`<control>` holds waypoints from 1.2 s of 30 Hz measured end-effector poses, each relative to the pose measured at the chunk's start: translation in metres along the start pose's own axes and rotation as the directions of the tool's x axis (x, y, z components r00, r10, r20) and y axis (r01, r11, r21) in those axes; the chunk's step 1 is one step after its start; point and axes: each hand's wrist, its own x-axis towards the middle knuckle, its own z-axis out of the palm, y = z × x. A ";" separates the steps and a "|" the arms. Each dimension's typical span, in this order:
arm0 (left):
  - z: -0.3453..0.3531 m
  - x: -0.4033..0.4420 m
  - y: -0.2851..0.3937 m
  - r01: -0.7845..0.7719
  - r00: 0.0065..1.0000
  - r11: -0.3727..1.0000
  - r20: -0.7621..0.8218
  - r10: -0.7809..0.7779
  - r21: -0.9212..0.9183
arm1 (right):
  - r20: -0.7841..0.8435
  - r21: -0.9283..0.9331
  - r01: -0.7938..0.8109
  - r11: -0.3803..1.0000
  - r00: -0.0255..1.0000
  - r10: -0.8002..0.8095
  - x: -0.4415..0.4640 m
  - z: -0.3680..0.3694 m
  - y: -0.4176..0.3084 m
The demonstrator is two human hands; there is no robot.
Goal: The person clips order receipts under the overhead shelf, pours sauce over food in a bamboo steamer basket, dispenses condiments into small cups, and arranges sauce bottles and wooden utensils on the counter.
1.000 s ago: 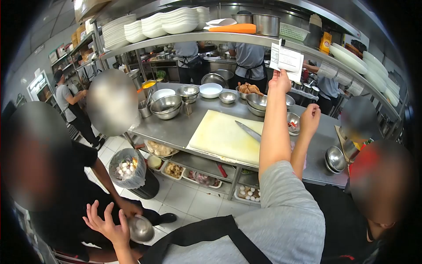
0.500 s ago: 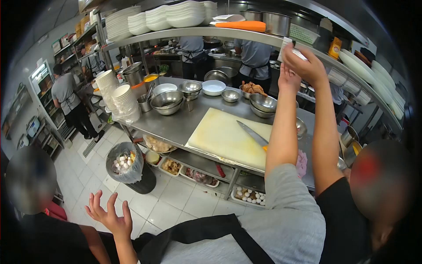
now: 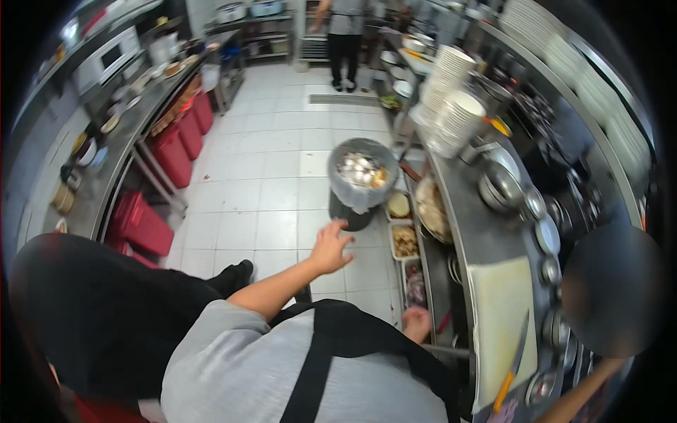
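My left hand (image 3: 331, 248) is stretched over the tiled floor, fingers apart and empty, just in front of a bin (image 3: 348, 211) lined with a clear bag holding eggshells. Low beside my apron, near the counter's lower shelf, my right hand (image 3: 417, 324) shows slightly blurred with its fingers curled in; nothing shows in it. To its right, a pale cutting board (image 3: 497, 310) lies on the steel counter (image 3: 451, 204). A knife with an orange handle (image 3: 504, 393) rests on the board.
A person in black (image 3: 106, 310) is close on my left; another person's forearm (image 3: 582, 391) reaches in at lower right. Red bins (image 3: 141, 223) stand under the left counter. Stacked bowls (image 3: 458, 116) and metal bowls (image 3: 502, 185) line the right counter. Someone stands at the back (image 3: 345, 42).
The view has swung left towards the aisle. My right hand has come down from the paper slips at the overhead shelf. My left hand now reaches forward, still spread.
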 end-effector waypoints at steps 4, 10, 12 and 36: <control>0.055 -0.054 -0.099 0.167 0.788 0.983 0.589 -0.180 0.077 | 0.282 -0.471 -0.322 0.822 0.827 0.486 0.000 0.039 0.070; 0.050 -0.100 -0.265 0.523 0.551 0.851 0.781 -0.294 -0.048 | 0.328 -0.729 -0.208 0.653 0.730 0.599 0.098 0.151 0.114; 0.005 -0.073 -0.302 0.559 0.543 0.829 0.759 -0.359 -0.008 | 0.315 -0.767 -0.180 0.616 0.730 0.606 0.132 0.191 0.132; -0.034 -0.095 -0.632 0.983 -0.132 -0.167 0.330 -0.935 -0.080 | 0.814 -0.580 0.613 0.536 0.423 0.398 0.507 0.934 0.384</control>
